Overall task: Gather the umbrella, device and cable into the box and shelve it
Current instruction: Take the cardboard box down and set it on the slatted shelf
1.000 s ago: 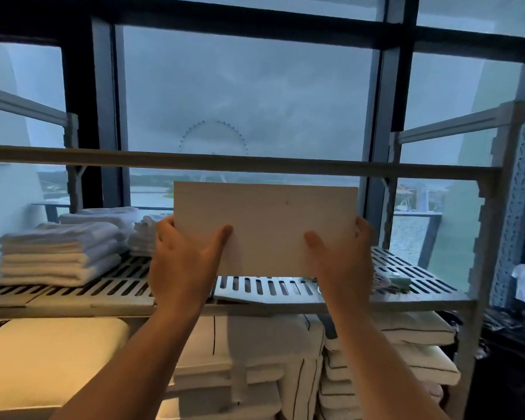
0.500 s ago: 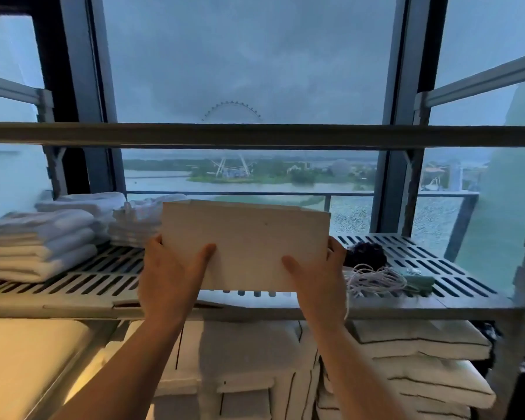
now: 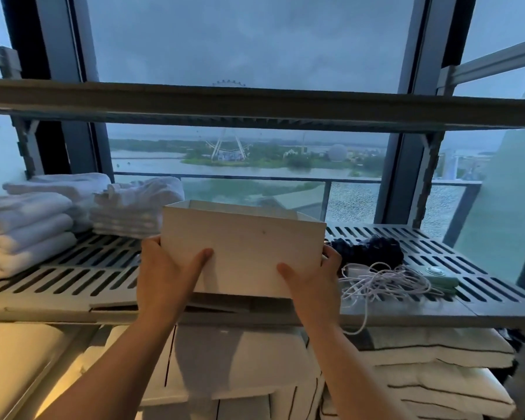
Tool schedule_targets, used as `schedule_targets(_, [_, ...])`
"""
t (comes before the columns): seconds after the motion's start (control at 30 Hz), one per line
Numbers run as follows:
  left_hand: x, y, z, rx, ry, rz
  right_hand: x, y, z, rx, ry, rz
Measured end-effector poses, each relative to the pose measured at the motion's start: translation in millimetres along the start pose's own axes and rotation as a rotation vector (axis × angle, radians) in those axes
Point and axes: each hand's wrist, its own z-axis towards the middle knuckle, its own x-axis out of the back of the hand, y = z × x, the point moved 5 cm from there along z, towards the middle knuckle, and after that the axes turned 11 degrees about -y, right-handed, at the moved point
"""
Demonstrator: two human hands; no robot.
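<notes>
I hold a pale open-topped box (image 3: 246, 247) between both hands at the front of the slatted shelf (image 3: 82, 277). My left hand (image 3: 167, 274) grips its lower left corner with the thumb across the front face. Gripping the lower right corner is my right hand (image 3: 312, 280). Just right of the box lie a dark folded umbrella (image 3: 373, 248), a tangled white cable (image 3: 385, 283) with one end hanging over the shelf edge, and a flat green device (image 3: 440, 277). The inside of the box is hidden.
Stacks of folded white towels (image 3: 28, 228) fill the shelf's left side, with another pile (image 3: 134, 207) behind the box. A shelf rail (image 3: 255, 101) crosses overhead. Cushions (image 3: 437, 371) are stacked on the level below. A window lies behind.
The box has come down and tilted so its open top shows. The view has dropped, and the umbrella, cable and device to the right are now in full sight.
</notes>
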Motion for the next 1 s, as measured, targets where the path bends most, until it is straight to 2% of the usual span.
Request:
schedule_targets(0.47, [-27, -32, 22, 0.027, -0.096, 0.077, -42, 34, 27, -0.070, 0.037, -0.033])
schedule_targets(0.73, [-37, -37, 35, 0.010, -0.135, 0.074, -46, 39, 35, -0.101, 0.024, 0.049])
schedule_targets(1.0, [-32, -36, 44, -0.006, -0.175, 0.059, -41, 35, 35, -0.122, 0.011, -0.039])
